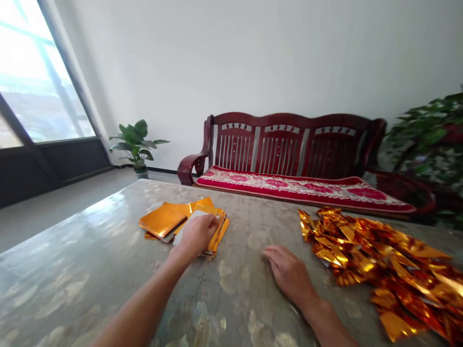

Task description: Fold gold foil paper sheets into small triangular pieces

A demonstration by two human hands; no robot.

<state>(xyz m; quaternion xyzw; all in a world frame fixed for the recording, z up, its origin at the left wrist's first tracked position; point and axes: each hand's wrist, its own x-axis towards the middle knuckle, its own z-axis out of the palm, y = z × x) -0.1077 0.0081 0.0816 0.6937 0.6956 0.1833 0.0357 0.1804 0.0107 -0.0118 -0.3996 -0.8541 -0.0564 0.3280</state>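
Flat sheets of gold foil paper (164,219) lie in loose stacks on the left side of the table. Over the right-hand part of these stacks is my left hand (198,233), its fingers pinched at the edge of a foil sheet; a pale, silvery sheet side (179,236) shows beside it. My right hand (289,271) hovers low over or rests on the table, I cannot tell which. Its fingers stretch toward the left with nothing in them. To its right spreads a heap of folded gold foil pieces (361,248), apart from the hand.
The table (97,270) has a glossy, patterned cover. Behind it stands a dark red wooden bench (278,149) with a red floral cushion (307,188). A potted plant (135,144) is at the back left, leafy greenery (430,135) at the right, and a window (39,82) at the far left.
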